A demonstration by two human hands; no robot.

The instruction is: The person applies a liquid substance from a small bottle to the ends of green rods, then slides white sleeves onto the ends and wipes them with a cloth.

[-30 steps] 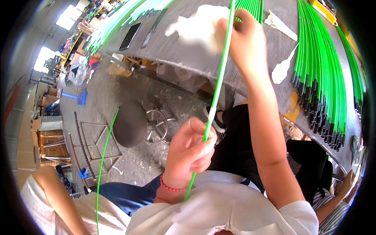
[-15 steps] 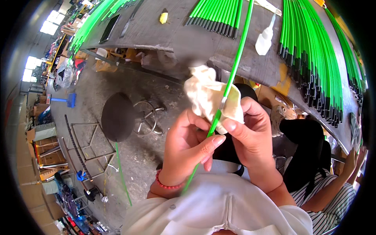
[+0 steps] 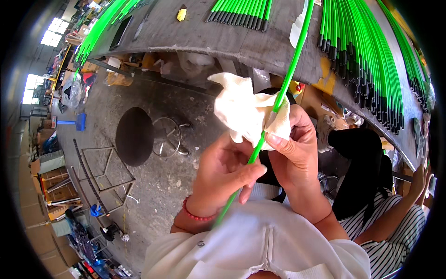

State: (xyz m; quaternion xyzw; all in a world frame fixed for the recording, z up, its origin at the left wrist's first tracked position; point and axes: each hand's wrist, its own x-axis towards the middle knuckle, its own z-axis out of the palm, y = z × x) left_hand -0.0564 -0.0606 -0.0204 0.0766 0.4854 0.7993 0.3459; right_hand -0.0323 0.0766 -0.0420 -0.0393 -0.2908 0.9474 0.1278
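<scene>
Cloth (image 3: pixel 234 104), white and crumpled, sits near the middle of the head view, pinched between the thumb and fingers of the right hand (image 3: pixel 292 151) and wrapped partly around a green rod (image 3: pixel 292 69). The rod slants from the upper edge, over the side of the desk (image 3: pixel 162 35), down to the person's white top (image 3: pixel 223 255). A short pale section shows on it beside the cloth. The left hand (image 3: pixel 225 165) closes on the rod lower down, its thumb across it and its fingers curled behind; a red bead bracelet (image 3: pixel 197 217) circles that wrist.

On the desk, a large bundle of green rods (image 3: pixel 367 65) with black ends lies to the right, and a smaller row of rods (image 3: pixel 239 13) lies at the upper middle. A white bottle (image 3: pixel 295 32), partly behind the held rod, stands out between them. A small yellow object (image 3: pixel 181 14) and a dark flat object (image 3: pixel 121 32) lie further left.

Below the desk, a stool (image 3: pixel 134 136) with a round dark seat is on the floor (image 3: pixel 181 107). A co-worker's striped sleeve (image 3: pixel 360 228) shows at lower right.
</scene>
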